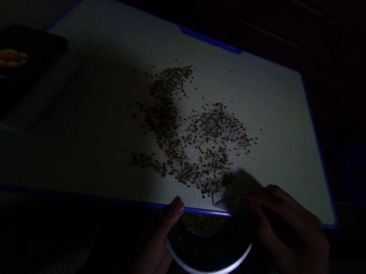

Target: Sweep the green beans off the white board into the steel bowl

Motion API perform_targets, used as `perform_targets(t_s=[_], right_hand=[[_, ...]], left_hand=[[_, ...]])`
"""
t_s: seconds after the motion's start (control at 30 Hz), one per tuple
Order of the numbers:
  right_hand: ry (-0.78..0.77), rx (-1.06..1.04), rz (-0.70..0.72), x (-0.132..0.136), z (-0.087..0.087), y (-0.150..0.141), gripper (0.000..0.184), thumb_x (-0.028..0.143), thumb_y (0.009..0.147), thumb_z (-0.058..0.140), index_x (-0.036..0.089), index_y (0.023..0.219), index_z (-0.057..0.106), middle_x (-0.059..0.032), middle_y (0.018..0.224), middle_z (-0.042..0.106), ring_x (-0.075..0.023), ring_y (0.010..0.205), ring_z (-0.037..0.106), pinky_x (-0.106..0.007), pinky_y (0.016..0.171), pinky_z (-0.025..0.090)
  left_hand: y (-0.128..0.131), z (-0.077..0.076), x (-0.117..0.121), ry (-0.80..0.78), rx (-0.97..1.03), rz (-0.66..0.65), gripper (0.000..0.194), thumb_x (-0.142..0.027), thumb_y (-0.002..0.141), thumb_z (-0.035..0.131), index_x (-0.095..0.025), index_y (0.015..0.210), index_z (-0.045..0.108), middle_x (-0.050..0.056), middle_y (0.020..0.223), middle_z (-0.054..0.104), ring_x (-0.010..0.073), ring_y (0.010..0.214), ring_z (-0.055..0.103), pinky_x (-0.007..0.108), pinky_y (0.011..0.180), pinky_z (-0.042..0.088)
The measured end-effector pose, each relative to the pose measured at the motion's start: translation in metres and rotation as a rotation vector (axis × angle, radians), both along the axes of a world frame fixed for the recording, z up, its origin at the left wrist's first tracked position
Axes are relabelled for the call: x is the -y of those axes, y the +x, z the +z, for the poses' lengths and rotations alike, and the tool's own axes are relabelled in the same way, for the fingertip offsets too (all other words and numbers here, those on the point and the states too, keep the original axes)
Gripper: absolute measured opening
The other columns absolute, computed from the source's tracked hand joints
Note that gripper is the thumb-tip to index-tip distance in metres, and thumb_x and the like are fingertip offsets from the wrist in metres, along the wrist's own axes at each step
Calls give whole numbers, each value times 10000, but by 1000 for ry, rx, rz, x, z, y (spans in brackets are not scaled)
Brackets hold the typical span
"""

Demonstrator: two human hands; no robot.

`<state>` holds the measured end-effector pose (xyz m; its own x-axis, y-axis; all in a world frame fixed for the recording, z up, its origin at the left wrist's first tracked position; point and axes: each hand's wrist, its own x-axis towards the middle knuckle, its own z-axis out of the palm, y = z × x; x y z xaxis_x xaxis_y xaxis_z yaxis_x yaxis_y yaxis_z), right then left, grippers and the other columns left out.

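Observation:
Small green grains lie scattered over the middle of a pale board with a blue edge. Just below the board's near edge, my left hand grips the rim of a round metal bowl with its thumb on top. The bowl holds more green grains. My right hand is closed on a thin flat card or scraper whose edge rests on the board's near edge above the bowl. The scene is very dark.
A dark tray or box with a few pale oblong pieces sits at the far left. A blue tab marks the board's far edge. Everything beyond the board is black.

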<state>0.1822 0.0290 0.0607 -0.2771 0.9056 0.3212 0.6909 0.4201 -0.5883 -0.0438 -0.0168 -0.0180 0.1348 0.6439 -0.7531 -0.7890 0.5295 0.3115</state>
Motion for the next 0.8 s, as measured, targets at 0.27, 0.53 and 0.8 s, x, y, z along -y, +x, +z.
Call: perform_targets(t_s=[0.27, 0.53, 0.8], right_hand=[[2, -16, 10, -10, 0, -16, 97, 224, 1114, 734, 216, 1168, 814, -11, 956, 838, -120, 808, 824, -203, 716, 679], [2, -55, 135, -15, 3, -24, 158, 164, 1098, 731, 191, 1235, 806, -18, 992, 834, -102, 854, 814, -175, 775, 679], [36, -44, 178, 3, -4, -20, 175, 130, 1079, 723, 190, 1226, 796, -65, 1092, 862, -154, 972, 840, -232, 811, 711]], left_hand=[[2, -3, 1, -18, -21, 21, 1123, -558, 704, 1119, -284, 1676, 627, 125, 1651, 772, 475, 1717, 494, 608, 1371, 493], [2, -2, 1, -4, 3, 55, 588, -503, 679, 1143, -255, 1128, 854, 112, 1455, 883, 484, 1631, 607, 614, 1352, 512], [2, -9, 7, 19, -64, 24, 649, -542, 761, 1097, -265, 1303, 871, 120, 1312, 922, 473, 1579, 665, 611, 1351, 512]])
